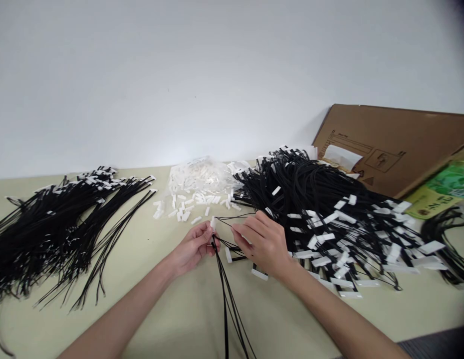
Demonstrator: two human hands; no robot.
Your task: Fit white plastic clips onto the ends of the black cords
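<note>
My left hand (pixel 196 248) pinches a small white connector (pixel 213 224) between thumb and fingers, near the middle of the table. Several thin black wires (pixel 226 294) run from this connector down toward the table's near edge. Other thin black wires stretch rightward from it to my right hand (pixel 262 243), whose curled fingers are closed around them; the exact grip point is partly hidden. Below and between the hands lie a white connector (pixel 228 255) and another white piece (pixel 259 274) with black wires.
A clear plastic bag (pixel 202 174) of white connectors lies behind my hands, with loose white connectors (pixel 185 216) before it. Black cable bundles (pixel 48 234) spread at left. A large black cable pile (pixel 303 189) with white ends lies right, before a cardboard box (pixel 389 144) and green-yellow packaging (pixel 441 187).
</note>
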